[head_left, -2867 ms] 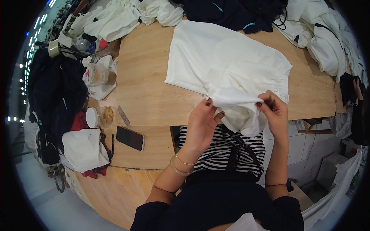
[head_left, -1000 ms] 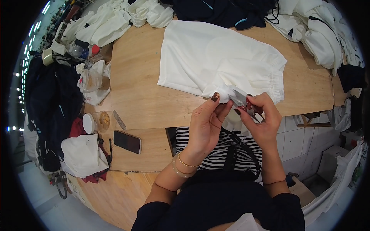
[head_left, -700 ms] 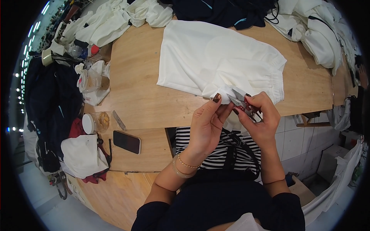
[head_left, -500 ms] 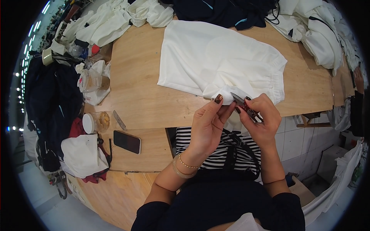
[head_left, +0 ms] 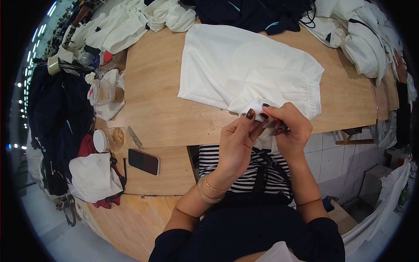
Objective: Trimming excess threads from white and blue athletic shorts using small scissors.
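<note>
White elastic-waist shorts (head_left: 231, 65) lie on the wooden table, gathered waistband to the right and hem to the left. My left hand (head_left: 238, 139) pinches a bunched fold at their near edge between thumb and fingers. Close beside it, my right hand (head_left: 292, 131) keeps small thread snips (head_left: 273, 125) tucked in its curled fingers. The thumb and a fingertip of that hand meet the same fold. The snips' blades are partly hidden by the fingers.
A phone (head_left: 144, 161), a lidded jar (head_left: 109, 139) and a small grey blade-like tool (head_left: 135, 137) lie at left. White garments (head_left: 124, 22) and dark ones (head_left: 244, 15) are heaped along the far edge. Another person's arm (head_left: 401, 91) shows at far right.
The snips have dropped back from the fabric into my right palm, their blades now lower. My right thumb and fingertip have come onto the fold. My left hand has barely moved.
</note>
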`<state>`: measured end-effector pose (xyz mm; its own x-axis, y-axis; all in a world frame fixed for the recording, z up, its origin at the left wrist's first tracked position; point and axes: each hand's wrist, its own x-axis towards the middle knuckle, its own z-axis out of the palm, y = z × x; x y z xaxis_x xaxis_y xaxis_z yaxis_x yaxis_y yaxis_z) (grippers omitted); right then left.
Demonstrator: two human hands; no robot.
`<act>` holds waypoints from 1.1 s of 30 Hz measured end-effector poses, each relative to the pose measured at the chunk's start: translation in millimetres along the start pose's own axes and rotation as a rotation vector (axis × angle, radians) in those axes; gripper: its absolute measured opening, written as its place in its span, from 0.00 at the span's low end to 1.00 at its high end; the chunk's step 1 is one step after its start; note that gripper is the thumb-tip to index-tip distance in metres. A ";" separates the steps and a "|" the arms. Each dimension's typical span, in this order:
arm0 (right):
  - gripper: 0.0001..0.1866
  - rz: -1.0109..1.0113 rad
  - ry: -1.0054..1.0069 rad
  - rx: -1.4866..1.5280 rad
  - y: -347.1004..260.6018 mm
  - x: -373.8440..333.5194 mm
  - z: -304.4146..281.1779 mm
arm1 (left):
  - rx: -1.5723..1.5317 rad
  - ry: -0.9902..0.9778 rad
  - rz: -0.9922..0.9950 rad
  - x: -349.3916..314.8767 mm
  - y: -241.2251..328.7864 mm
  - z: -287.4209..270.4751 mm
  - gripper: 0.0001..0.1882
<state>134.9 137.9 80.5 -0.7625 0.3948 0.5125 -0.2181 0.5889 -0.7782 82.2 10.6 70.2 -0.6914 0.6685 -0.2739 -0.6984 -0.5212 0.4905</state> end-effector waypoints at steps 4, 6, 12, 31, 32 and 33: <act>0.13 0.037 0.055 -0.006 -1.7 -0.4 -1.0 | -0.005 0.053 -0.002 -0.1 1.2 -0.5 0.12; 0.09 0.117 0.139 0.072 -2.0 1.5 -1.7 | -0.019 0.051 0.001 1.2 0.9 -0.2 0.12; 0.07 0.379 0.285 0.268 9.5 6.6 -20.1 | -0.001 0.055 0.001 1.3 1.4 4.3 0.12; 0.17 -0.152 0.011 -0.294 3.7 5.3 -23.2 | 0.081 0.068 0.014 -1.3 2.8 6.8 0.14; 0.16 -0.158 0.011 -0.300 3.5 5.7 -22.8 | 0.087 0.070 0.014 -1.2 2.3 6.8 0.14; 0.16 -0.165 0.010 -0.307 3.3 6.0 -22.6 | 0.086 0.069 0.013 -1.1 2.0 7.5 0.14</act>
<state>143.4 158.2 89.2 -0.7256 0.2825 0.6274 -0.1439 0.8294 -0.5399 82.9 12.9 77.7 -0.7131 0.6227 -0.3219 -0.6730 -0.4798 0.5629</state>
